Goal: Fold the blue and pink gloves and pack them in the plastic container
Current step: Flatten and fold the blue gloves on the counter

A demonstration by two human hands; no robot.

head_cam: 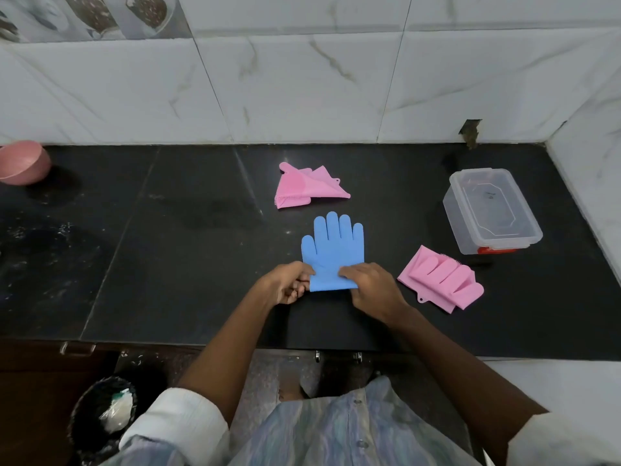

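A blue glove (332,247) lies flat on the black counter (168,264), fingers pointing toward the wall. My left hand (285,285) pinches its cuff at the left edge. My right hand (371,285) presses on the cuff at the right. One pink glove (307,188) lies folded behind the blue one. A second pink glove (443,280) lies folded to the right of my right hand. The clear plastic container (490,210) stands at the right with its lid on and a red latch at its front.
A pink bowl (22,161) lies tipped at the far left by the tiled wall (302,79). A side wall closes the counter's right end. Below the counter's front edge, at the lower left, sits a dark bin (104,415).
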